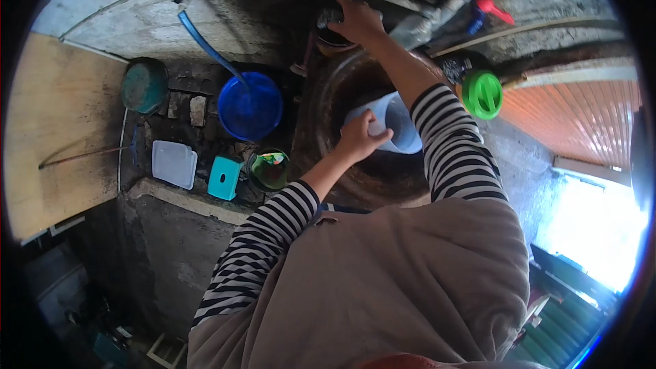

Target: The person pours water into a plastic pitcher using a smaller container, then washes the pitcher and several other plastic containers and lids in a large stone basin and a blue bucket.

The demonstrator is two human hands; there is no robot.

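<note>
My left hand (363,139) grips a translucent whitish plastic container (402,125), which lies tilted on its side within a wide, round, brown-stained basin (328,128). The thumb and fingers are at the container's near end. Farther off, against the wall, my right hand (361,20) reaches over a small dark tub (335,43) with its fingers spread. Greyish silvery material (328,19) shows in that tub beside the fingertips. Whether the fingers touch it is unclear.
To the left are a blue bucket (250,113) with a blue hose (205,46), a green bowl (269,177), a turquoise stool (224,178), a whitish lid (173,163) and a dark green basin (145,86). A bright green lid (482,94) stands right of the basin.
</note>
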